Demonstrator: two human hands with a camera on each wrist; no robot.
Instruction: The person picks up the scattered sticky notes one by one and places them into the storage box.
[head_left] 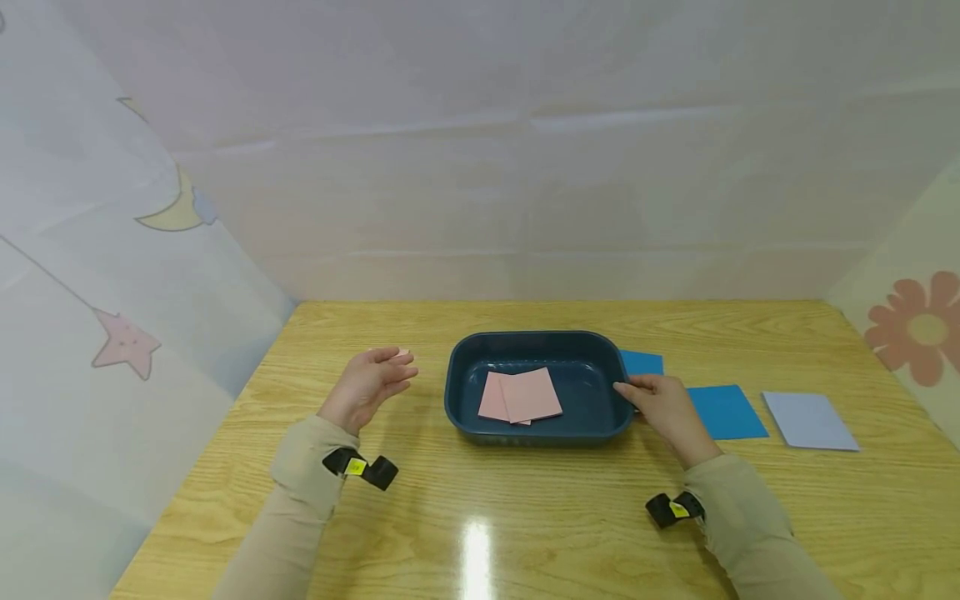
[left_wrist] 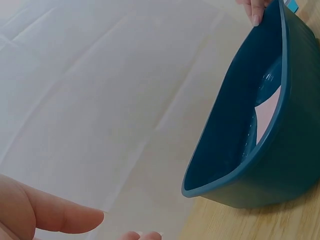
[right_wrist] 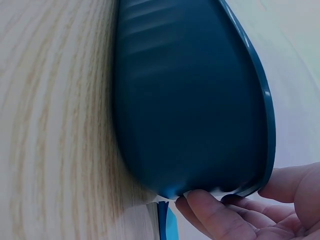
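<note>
A dark blue rectangular tub (head_left: 540, 429) stands on the table. Two overlapping pink paper squares (head_left: 534, 394) lie inside it, left of its middle. My right hand (head_left: 667, 412) grips the tub's right end. In the right wrist view its thumb (right_wrist: 287, 185) is at the rim and its fingers (right_wrist: 220, 217) are against the outer wall. My left hand (head_left: 372, 385) is to the left of the tub, apart from it, fingers loosely extended. A small pale pink edge (head_left: 405, 352) shows just behind the left fingers; the rest of it is hidden.
Right of the tub lie a blue paper square (head_left: 729, 412) and a white paper square (head_left: 812, 421). Another blue square (head_left: 642, 362) is partly covered by the tub. Behind the wooden table (head_left: 450, 533) hangs a pale cloth (head_left: 525, 208).
</note>
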